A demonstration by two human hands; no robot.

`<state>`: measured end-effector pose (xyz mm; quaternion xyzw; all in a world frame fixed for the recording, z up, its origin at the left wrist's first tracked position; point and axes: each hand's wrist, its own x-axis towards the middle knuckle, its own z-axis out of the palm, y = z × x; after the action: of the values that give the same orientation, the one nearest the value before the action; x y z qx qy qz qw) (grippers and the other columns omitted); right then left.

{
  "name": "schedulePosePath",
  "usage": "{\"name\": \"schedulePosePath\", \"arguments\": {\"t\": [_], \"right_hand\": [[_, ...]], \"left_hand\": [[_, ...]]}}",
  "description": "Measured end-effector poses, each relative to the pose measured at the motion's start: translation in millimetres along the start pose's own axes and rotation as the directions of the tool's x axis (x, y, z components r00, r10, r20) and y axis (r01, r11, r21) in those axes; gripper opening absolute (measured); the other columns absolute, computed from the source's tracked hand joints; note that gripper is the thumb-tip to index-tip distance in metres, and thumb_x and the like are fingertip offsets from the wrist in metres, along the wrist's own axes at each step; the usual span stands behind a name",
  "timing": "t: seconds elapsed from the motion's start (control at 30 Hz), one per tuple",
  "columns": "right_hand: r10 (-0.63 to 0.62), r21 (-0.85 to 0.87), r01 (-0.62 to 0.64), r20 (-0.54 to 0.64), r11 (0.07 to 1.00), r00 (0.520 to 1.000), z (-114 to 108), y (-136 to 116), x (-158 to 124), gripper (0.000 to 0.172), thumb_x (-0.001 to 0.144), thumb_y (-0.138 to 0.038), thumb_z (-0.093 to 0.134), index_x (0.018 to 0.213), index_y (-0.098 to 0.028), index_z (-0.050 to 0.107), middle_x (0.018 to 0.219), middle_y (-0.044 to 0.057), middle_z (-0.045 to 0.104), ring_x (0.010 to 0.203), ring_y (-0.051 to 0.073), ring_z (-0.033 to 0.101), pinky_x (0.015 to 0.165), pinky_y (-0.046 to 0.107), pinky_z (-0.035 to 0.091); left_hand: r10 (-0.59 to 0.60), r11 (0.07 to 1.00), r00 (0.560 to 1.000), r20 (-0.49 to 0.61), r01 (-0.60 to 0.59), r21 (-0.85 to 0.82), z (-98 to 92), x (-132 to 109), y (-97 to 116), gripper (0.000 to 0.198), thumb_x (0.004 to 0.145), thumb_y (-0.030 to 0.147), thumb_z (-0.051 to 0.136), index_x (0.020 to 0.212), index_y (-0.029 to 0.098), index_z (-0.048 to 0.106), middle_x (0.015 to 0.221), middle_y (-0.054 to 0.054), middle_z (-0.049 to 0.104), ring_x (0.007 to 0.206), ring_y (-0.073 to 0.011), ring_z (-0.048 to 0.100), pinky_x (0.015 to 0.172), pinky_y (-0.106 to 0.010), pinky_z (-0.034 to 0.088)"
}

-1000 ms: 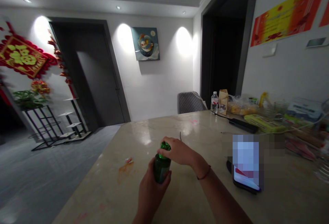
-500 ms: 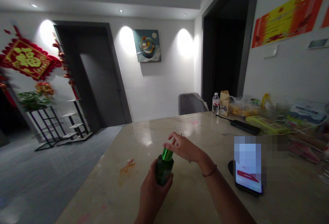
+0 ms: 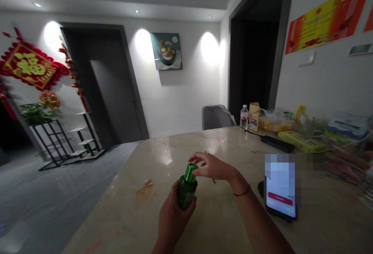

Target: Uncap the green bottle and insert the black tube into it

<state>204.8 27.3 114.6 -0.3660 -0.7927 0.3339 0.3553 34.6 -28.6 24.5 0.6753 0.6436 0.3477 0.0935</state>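
A dark green glass bottle (image 3: 186, 195) with a shiny green cap (image 3: 190, 172) is held just above the table, tilted slightly to the right. My left hand (image 3: 175, 215) wraps round its body, thumb on the right side, fingers on the left. Part of a pale label shows near the thumb. At the cap is my right hand (image 3: 211, 166), its thumb by the cap's right side and its curved fingers loosely apart above and behind the top. Whether those fingertips touch the cap is hard to tell. A dark band circles the right wrist.
On the marble-look table (image 3: 163, 149), a lit phone (image 3: 280, 199) stands right of my right forearm. Along the right lie a black device (image 3: 276, 144), a yellow pack (image 3: 303, 141), a water bottle (image 3: 244, 117) and a paper bag (image 3: 254, 116). An orange stain (image 3: 144, 192) marks the left side.
My right hand has shifted slightly; its thumb has moved from the cap's top to its right side, and the fingers have loosened, exposing the cap's top. The left hand keeps its hold.
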Motion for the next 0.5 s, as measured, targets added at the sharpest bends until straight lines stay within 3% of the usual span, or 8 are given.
{"name": "schedulePosePath", "arguments": {"t": [0.1,0.27,0.4,0.5], "right_hand": [[-0.014,-0.019,0.013,-0.035,1.0,0.999,1.3,-1.4,-0.9,0.045,0.064,-0.023,0.068,0.107,-0.02,0.054,0.109,0.006,0.057,0.101,0.018,0.052,0.084,0.03,0.041],[0.086,-0.159,-0.104,-0.117,0.982,0.989,10.4,1.5,4.0,0.033,0.071,-0.04,0.062,0.091,-0.015,0.06,0.077,0.004,0.061,0.067,0.013,0.055,0.061,0.025,0.043],[0.005,-0.139,-0.013,-0.057,0.99,0.998,8.2,1.4,3.8,0.027,0.068,-0.022,0.063,0.094,-0.016,0.058,0.084,0.003,0.062,0.071,0.012,0.055,0.063,0.023,0.043],[-0.083,-0.052,0.085,0.039,0.995,0.996,2.7,-2.1,0.6,0.039,0.063,-0.003,0.055,0.099,-0.018,0.056,0.095,0.003,0.062,0.082,0.012,0.056,0.071,0.023,0.044]], "left_hand": [[-0.007,1.0,1.0,0.011,0.008,-0.012,1.1,-0.1,0.0,0.056,0.071,0.041,0.055,0.12,0.023,0.034,0.099,-0.007,0.065,0.087,-0.0233,0.064,0.071,-0.03,0.045],[-0.004,1.0,1.0,0.028,0.004,-0.03,2.0,-0.3,-0.1,0.057,0.071,0.042,0.054,0.12,0.022,0.034,0.099,-0.007,0.065,0.087,-0.0234,0.064,0.071,-0.03,0.045],[-0.002,1.0,0.999,0.034,0.003,-0.029,2.0,0.1,-0.9,0.056,0.071,0.041,0.054,0.12,0.022,0.034,0.099,-0.007,0.065,0.085,-0.0232,0.064,0.07,-0.03,0.045],[0.002,0.999,1.0,0.031,-0.001,-0.035,2.5,0.2,-1.8,0.057,0.07,0.041,0.055,0.12,0.024,0.035,0.098,-0.006,0.065,0.087,-0.0234,0.064,0.071,-0.03,0.045]]}}
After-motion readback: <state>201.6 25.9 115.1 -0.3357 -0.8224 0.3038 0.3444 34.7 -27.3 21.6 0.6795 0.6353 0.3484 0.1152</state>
